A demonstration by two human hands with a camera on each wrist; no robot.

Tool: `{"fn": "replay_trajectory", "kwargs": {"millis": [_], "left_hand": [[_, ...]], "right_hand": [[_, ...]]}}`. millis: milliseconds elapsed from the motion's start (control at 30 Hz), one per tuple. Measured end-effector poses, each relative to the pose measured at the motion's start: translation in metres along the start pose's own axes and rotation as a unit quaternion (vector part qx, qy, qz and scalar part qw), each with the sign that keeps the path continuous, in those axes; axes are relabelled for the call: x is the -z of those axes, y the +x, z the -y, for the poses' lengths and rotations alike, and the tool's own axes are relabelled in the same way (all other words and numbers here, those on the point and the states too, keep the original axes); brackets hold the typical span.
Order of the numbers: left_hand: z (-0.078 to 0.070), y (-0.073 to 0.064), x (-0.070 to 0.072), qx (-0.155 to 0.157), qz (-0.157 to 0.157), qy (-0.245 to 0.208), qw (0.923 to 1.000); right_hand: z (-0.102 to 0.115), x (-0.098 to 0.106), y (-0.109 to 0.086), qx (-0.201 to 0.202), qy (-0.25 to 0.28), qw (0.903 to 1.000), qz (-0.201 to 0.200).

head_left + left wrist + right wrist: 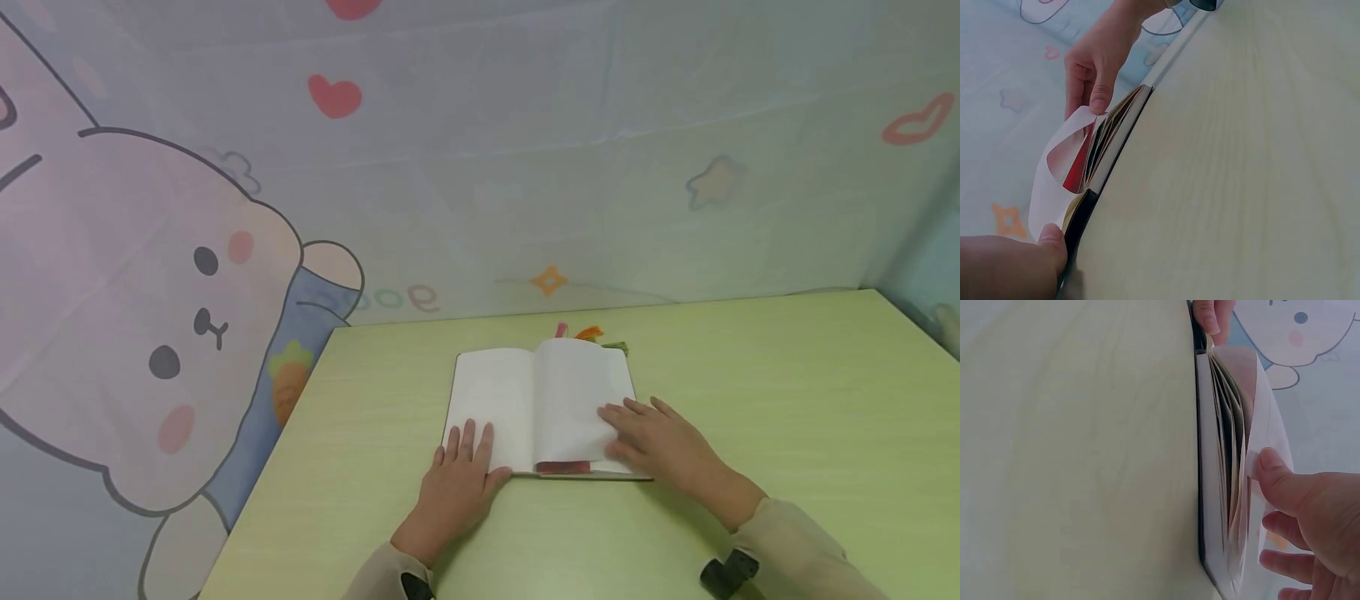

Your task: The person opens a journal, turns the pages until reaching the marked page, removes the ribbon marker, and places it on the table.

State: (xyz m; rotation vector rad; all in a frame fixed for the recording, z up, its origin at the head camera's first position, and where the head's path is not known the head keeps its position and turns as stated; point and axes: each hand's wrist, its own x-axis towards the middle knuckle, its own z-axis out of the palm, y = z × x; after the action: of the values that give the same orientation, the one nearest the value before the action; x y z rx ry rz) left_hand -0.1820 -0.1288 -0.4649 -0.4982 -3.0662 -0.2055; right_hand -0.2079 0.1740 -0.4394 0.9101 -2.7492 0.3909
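An open book (pixel 491 392) with blank white pages lies on the table. My left hand (pixel 459 492) rests on the lower part of its left page, fingers straight and thumb by the bottom edge. At the outer edge of a raised right-hand page (pixel 573 400), my right hand (pixel 667 446) pinches the paper between thumb and fingers. That page bows upward, as the left wrist view shows, over a red sheet (pixel 1079 165). Several thicker leaves (pixel 1232 431) fan out beneath it in the right wrist view. What they bear is hidden.
Pink, orange (pixel 589 332) and green strips stick out past the book's top edge. The pale green table (pixel 787 400) extends on both sides of the book. Behind it hangs a printed cloth (pixel 480 192) with a cartoon rabbit.
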Motion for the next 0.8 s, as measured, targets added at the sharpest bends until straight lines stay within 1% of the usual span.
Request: {"fn": "replay_trajectory", "kwargs": {"millis": [167, 267, 467, 600, 800], "left_hand": [[-0.001, 0.002, 0.001, 0.002, 0.005, 0.004, 1.0], [-0.001, 0.002, 0.002, 0.004, 0.001, 0.001, 1.0], [-0.004, 0.003, 0.003, 0.002, -0.024, -0.001, 0.9997], [-0.005, 0.003, 0.003, 0.007, -0.039, -0.002, 0.9992], [-0.009, 0.006, 0.003, 0.022, -0.042, -0.011, 0.9988]], "right_hand": [[0.002, 0.003, 0.003, 0.018, -0.009, 0.9984, -0.054], [0.004, 0.005, 0.005, 0.029, -0.011, 0.9965, -0.077], [0.009, 0.006, 0.009, 0.048, -0.007, 0.9936, -0.102], [0.01, 0.005, 0.011, 0.057, -0.006, 0.9915, -0.117], [0.013, 0.005, 0.014, 0.06, 0.006, 0.9913, -0.117]]}}
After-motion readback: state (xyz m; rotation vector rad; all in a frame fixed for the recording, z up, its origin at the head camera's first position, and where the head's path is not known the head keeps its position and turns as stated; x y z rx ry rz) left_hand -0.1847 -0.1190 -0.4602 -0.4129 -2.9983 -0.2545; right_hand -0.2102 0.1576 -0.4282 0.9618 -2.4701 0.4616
